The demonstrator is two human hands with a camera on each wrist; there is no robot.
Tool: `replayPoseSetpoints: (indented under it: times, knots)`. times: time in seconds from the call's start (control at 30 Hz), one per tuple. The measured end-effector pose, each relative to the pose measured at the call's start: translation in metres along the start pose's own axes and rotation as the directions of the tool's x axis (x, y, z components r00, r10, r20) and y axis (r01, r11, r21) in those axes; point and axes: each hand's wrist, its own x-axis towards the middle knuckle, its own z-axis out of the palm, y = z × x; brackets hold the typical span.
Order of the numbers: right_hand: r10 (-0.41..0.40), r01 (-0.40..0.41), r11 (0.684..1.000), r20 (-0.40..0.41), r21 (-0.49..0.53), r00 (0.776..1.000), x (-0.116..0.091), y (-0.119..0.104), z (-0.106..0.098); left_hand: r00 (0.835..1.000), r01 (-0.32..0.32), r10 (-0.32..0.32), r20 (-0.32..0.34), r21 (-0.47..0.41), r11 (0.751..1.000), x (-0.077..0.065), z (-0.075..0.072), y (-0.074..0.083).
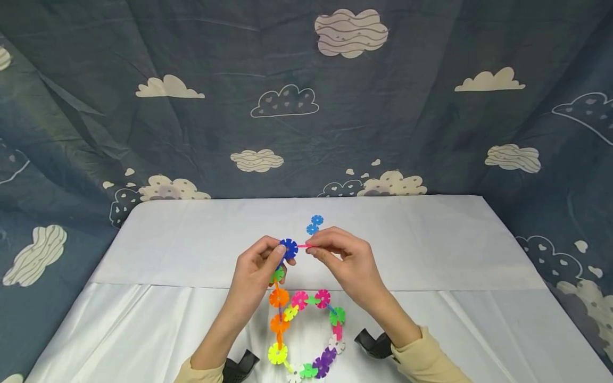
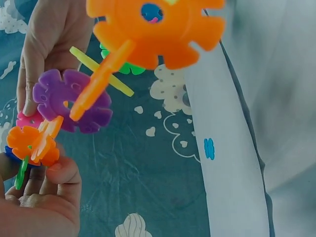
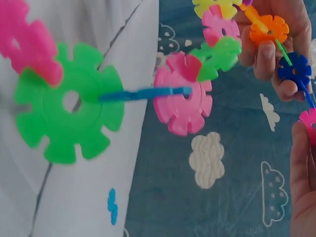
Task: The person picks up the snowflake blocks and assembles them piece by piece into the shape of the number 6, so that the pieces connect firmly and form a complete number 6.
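Observation:
My left hand (image 1: 256, 268) pinches a dark blue notched disc (image 1: 289, 249) at the upper end of a chain of interlocking snowflake discs. Between thumb and fingers, my right hand (image 1: 351, 260) holds a pink disc (image 1: 303, 246), seen edge-on and touching the blue disc's right side. Whether their slots are joined I cannot tell. A green disc (image 1: 277, 274) and orange discs (image 1: 279, 298) follow below the left hand. Further down, the chain loops through yellow, white, green, purple (image 1: 324, 361) and pink pieces. The right wrist view also shows the blue disc (image 3: 294, 72) beside the pink one (image 3: 308, 121).
Two joined light blue discs (image 1: 314, 224) lie on the white-covered table (image 1: 431, 244) just beyond the right hand. Black wrist straps (image 1: 373, 344) show near both sleeves. A dark cloth (image 1: 215, 133) with a cloud print hangs behind and at the sides.

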Motion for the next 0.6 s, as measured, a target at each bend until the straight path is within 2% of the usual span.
replayPoseSetpoints:
  times: [0.13, 0.27, 0.4, 0.6]
  knots:
    - [-0.041, 0.041, 0.999, 0.018, -0.029, 0.999, 0.0019, -0.0018, -0.0008, 1.0, -0.006, 0.006, 0.018, -0.015, 1.0, -0.0002, -0.0012, 0.0002]
    - [0.014, -0.019, 0.994, 0.045, 0.109, 0.999, 0.0008, 0.0001, 0.0003, 0.998, 0.026, -0.022, 0.056, -0.069, 0.997, -0.0004, -0.0023, 0.0009]
    - [0.09, -0.107, 0.961, 0.078, 0.254, 0.993, -0.001, 0.0045, 0.0031, 0.994, 0.069, -0.058, 0.093, -0.126, 0.99, 0.0005, -0.0043, 0.0004]
    - [0.128, -0.15, 0.938, 0.092, 0.314, 0.988, -0.0002, 0.0075, 0.006, 0.993, 0.079, -0.066, 0.095, -0.145, 0.986, 0.0021, -0.006, -0.0005]
